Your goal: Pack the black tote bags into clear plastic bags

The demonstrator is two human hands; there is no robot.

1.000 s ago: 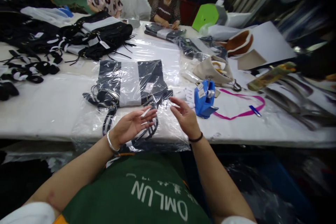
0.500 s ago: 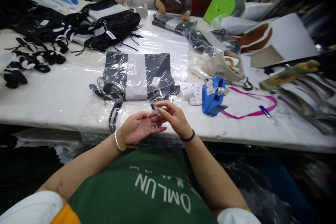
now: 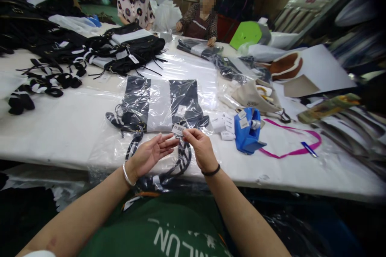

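Between the thumb and fingers of my right hand (image 3: 200, 148) is a small white barcode sticker (image 3: 178, 129), held by its right end. My left hand (image 3: 150, 154) is palm up with fingers stretched out, just below and left of the sticker, holding nothing. Beneath and beyond both hands lies a black bag (image 3: 135, 96) in a clear plastic bag (image 3: 104, 148), a pale grey band (image 3: 159, 102) across its middle. Its dark straps (image 3: 183, 154) hang toward the table's near edge inside the plastic.
Right of the bag sit a blue tape dispenser (image 3: 247, 132), a strip of white labels (image 3: 224, 125), a pink ribbon (image 3: 280, 155) and a blue cutter (image 3: 309, 149). A pile of black bags (image 3: 129, 48) fills the far left. Two co-workers (image 3: 200, 24) are across the table (image 3: 60, 128).
The sticker has moved up and away from my left palm, pinched in my right hand. My hands have drawn apart, and the camera has tilted upward.
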